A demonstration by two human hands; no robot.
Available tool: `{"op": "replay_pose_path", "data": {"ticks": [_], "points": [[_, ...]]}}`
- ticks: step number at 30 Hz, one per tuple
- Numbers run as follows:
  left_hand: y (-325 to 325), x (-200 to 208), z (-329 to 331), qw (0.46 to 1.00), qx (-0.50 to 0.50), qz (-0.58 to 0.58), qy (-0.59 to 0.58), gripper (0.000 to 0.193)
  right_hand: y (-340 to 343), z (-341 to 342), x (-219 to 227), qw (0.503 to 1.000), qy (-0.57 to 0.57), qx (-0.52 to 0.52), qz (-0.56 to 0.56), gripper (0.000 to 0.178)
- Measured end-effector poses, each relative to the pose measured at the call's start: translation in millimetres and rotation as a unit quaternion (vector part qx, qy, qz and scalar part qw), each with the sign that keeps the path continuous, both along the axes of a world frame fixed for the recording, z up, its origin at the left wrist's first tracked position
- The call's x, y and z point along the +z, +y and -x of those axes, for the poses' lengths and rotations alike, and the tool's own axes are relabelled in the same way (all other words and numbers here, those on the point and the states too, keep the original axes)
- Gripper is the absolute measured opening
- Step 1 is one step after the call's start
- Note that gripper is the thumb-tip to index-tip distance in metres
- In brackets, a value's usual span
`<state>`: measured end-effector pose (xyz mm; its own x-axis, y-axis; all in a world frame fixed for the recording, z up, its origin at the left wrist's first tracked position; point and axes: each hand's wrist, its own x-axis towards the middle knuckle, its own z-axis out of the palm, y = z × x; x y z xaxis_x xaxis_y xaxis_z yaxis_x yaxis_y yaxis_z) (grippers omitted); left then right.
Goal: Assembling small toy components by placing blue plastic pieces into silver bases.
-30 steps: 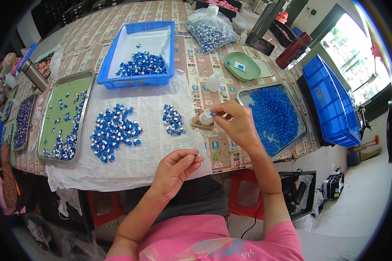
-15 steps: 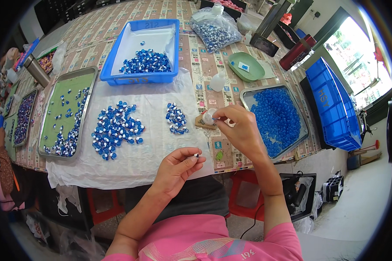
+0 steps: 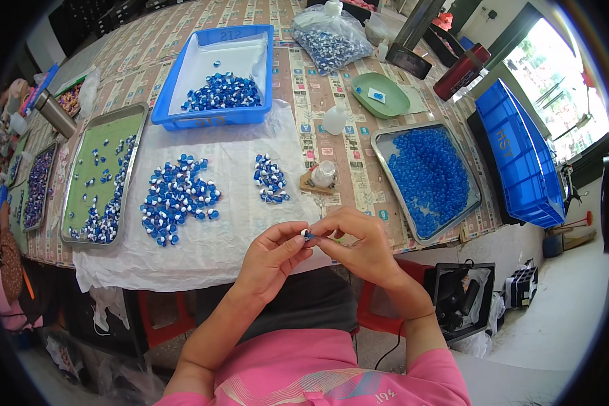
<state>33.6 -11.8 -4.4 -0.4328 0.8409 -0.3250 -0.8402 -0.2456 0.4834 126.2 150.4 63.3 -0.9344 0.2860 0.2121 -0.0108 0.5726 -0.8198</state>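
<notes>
In front of my body, over the near edge of the white paper, both hands meet fingertip to fingertip. My left hand (image 3: pixel 275 258) is closed in a pinch on a small blue-and-white bead (image 3: pixel 306 234). From the right, my right hand (image 3: pixel 360 245) pinches a small blue bead against it; the fingers partly hide where the two pieces touch. Just beyond the hands, a small clear cup (image 3: pixel 324 173) stands on a little wooden block (image 3: pixel 309 185). A small cluster of blue-and-white beads (image 3: pixel 270 177) lies on the paper, with a larger spread of them (image 3: pixel 176 196) to its left.
At right, a metal tray (image 3: pixel 419 237) holds plain blue beads. A green-lined tray (image 3: pixel 81 166) with beads lies left. Farther back are a blue bin (image 3: pixel 213 122), a bag of beads (image 3: pixel 331 51), a white bottle (image 3: pixel 335 120), a green dish (image 3: pixel 394 105) and a red flask (image 3: pixel 461 72).
My right hand has moved from the clear cup back toward me and left, and now meets my left hand at the bead. The left hand has stayed nearly in place.
</notes>
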Motion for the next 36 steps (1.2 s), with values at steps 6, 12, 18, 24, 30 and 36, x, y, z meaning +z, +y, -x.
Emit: {"op": "replay_pose_path", "data": {"ticks": [6, 12, 18, 24, 30, 36], "points": [[0, -4, -2, 1.0, -0.004, -0.007, 0.011, 0.024, 2, -1, -5, 1.0, -0.008, 0.005, 0.011, 0.013], [0, -6, -3, 1.0, -0.005, -0.001, 0.027, 0.023, 6, -2, -7, 0.999, -0.011, 0.026, 0.017, 0.014], [2, -8, -6, 0.999, 0.009, 0.014, 0.046, 0.02, 10, -2, -4, 0.993, -0.055, 0.039, 0.092, 0.012], [11, -4, -13, 0.997, -0.005, 0.037, 0.069, 0.019, 22, -15, -3, 0.992, -0.06, 0.039, 0.103, 0.011], [19, 8, -19, 0.994, -0.009, 0.058, 0.093, 0.018, 41, -32, -4, 0.997, 0.016, 0.056, 0.046, 0.02], [-4, 10, 22, 0.893, 0.077, 0.206, 0.393, 0.015, 118, -54, 0, 0.964, 0.083, -0.17, -0.189, 0.023]]}}
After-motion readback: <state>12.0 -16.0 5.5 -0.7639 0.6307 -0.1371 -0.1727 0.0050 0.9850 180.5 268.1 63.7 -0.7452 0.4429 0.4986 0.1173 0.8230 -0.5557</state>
